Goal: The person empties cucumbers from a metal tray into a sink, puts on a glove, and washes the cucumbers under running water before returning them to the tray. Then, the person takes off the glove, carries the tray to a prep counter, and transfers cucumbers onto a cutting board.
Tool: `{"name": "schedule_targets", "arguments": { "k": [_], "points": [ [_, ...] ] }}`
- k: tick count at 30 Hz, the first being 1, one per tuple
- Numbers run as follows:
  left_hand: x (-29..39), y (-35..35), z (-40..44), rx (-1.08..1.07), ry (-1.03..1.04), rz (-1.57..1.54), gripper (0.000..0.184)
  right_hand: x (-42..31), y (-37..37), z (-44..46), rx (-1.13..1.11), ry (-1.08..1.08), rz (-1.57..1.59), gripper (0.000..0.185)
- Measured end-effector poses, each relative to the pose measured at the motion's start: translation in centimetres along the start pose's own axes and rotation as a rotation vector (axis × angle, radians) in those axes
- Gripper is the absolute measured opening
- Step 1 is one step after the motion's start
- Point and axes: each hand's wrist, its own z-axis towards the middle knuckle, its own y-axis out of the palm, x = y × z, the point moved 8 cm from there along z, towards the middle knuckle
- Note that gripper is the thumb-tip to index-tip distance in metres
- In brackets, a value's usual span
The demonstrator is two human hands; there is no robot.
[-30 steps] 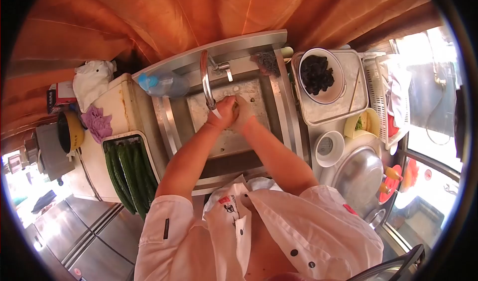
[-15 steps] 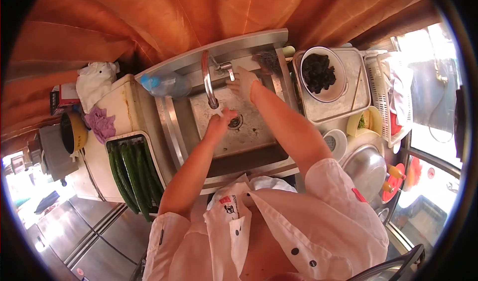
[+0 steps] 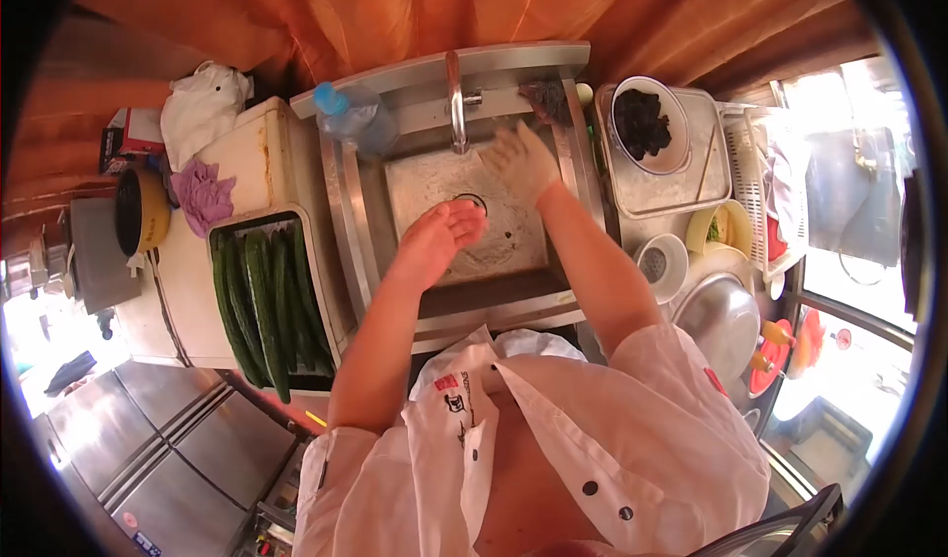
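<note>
My left hand (image 3: 444, 240) is over the metal sink basin (image 3: 415, 177), palm tilted up, fingers stretched out and holding nothing. To its upper right, my right hand (image 3: 521, 165) hangs over the basin, slightly blurred, its fingers apart with nothing in them. It looks paler up to the wrist, perhaps from a thin glove. Behind both hands stands the tap (image 3: 456, 103), its spout pointing down, with no water stream visible. Part of the round drain (image 3: 476, 199) shows beside my left fingertips.
Left of the sink are a plastic bottle (image 3: 363, 122), a tray of long green cucumbers (image 3: 262, 295) and a purple cloth (image 3: 202, 197). On the right, a white bowl (image 3: 681, 152) of dark pieces stands on a metal tray (image 3: 632, 201), near a strainer cup (image 3: 673, 273), a metal basin (image 3: 719, 315) and a white basket (image 3: 743, 177).
My right hand has come away from the tap handle, out over the basin. My left hand has left the spout and moved toward me. White water at the spout no longer shows; the view has shifted.
</note>
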Motion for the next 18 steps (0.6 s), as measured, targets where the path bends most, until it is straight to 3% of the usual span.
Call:
{"name": "schedule_targets", "arguments": {
  "k": [1, 2, 3, 4, 5, 6, 7, 9, 10, 11, 12, 13, 14, 15, 16, 17, 18],
  "points": [
    [-1.4, -1.4, -1.0, -0.008, 0.006, -0.006, 0.042, -2.9, 1.3, -2.8, -0.089, -0.073, -0.091, 0.060],
    [-3.6, -3.0, -2.3, -0.026, -0.039, 0.416, 0.043, -3.8, 5.5, -5.4, -0.402, 0.280, 0.624, 0.062],
    [-5.6, -5.0, -3.5, -0.044, -0.074, 0.845, 0.044, -5.8, 7.4, -8.0, -0.547, 0.562, 1.219, 0.064],
    [-7.3, -7.0, -4.2, -0.052, -0.099, 1.275, 0.045, -7.9, 8.9, -11.1, -0.581, 0.986, 1.724, 0.067],
    [-8.6, -9.0, -4.8, -0.055, -0.130, 1.704, 0.047, -9.3, 8.4, -13.3, -0.431, 1.343, 2.097, 0.069],
    [-9.2, -10.1, -5.0, -0.059, -0.160, 2.132, 0.048, -9.4, 8.0, -13.7, -0.408, 1.352, 2.095, 0.069],
    [-10.2, -11.0, -5.5, -0.083, -0.163, 2.130, 0.048, -10.6, 7.4, -14.4, -0.284, 1.339, 2.250, 0.072],
    [-9.2, -10.6, -4.7, -0.014, -0.050, 1.669, 0.050, -11.6, 5.7, -15.4, -0.093, 1.326, 2.393, 0.074],
    [-9.0, -9.7, -4.2, -0.048, -0.022, 1.678, 0.050, -12.0, 4.0, -14.5, 0.046, 1.196, 2.619, 0.072],
    [-8.8, -9.2, -4.5, 0.055, -0.147, 1.378, 0.052, -12.5, 2.2, -14.0, 0.195, 1.036, 2.833, 0.069],
    [-8.9, -8.5, -4.7, 0.143, -0.269, 1.075, 0.054, -12.3, 4.1, -12.5, 0.304, 0.576, 2.539, 0.064],
    [-8.8, -7.0, -4.4, 0.100, -0.261, 1.089, 0.054, -12.9, 4.3, -11.8, 0.344, 0.383, 2.353, 0.062],
    [-9.4, -6.8, -4.9, 0.219, -0.388, 0.703, 0.054, -13.5, 4.3, -11.3, 0.412, 0.219, 2.163, 0.060],
    [-10.4, -6.3, -5.4, 0.332, -0.508, 0.317, 0.053, -13.7, 0.6, -10.4, 0.466, 0.172, 1.961, 0.057],
    [-10.6, -5.5, -5.2, 0.300, -0.514, 0.341, 0.053, -14.0, -2.6, -9.7, 0.503, 0.157, 1.850, 0.056],
    [-10.1, -4.7, -4.5, 0.256, -0.341, 0.215, 0.050, -14.3, -5.8, -8.9, 0.541, 0.148, 1.739, 0.054],
    [-9.1, -4.0, -3.9, 0.209, -0.167, 0.085, 0.047, -14.1, -6.3, -8.4, 0.581, 0.345, 2.236, 0.055]
  ]
}}
